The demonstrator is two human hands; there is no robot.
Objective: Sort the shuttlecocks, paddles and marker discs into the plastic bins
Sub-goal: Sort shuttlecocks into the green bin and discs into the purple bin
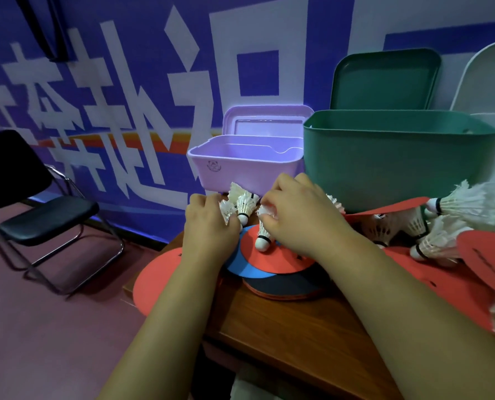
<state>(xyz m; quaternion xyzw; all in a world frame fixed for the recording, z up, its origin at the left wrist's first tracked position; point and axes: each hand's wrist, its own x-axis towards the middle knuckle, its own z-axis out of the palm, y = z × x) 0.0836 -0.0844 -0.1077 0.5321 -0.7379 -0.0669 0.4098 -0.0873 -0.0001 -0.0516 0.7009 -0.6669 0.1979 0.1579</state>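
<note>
Two bare forearms reach over the brown wooden surface (284,327), and both hands meet near its far edge, just in front of the purple bin (246,163). The left hand (208,223) has its fingers curled round the white feathers of a first shuttlecock (226,210). The right hand (295,215) pinches the skirt of a second shuttlecock (262,235), which hangs cork down over a red disc (275,259); whether the cork touches it I cannot tell. Between the hands a third shuttlecock (245,206) points cork down, close to the left fingers. The red disc lies on a blue disc (234,262), and both overlap a dark-faced paddle (284,287). Another red disc (157,281) overhangs the surface's left edge. The purple bin is open, its lid raised behind; the larger green bin (396,160) stands just to its right, with a green lid (385,79) leaning on the wall. Farther right, more shuttlecocks (442,226) lie heaped among red discs (488,264). A black folding chair (38,215) stands on the floor at left.
</note>
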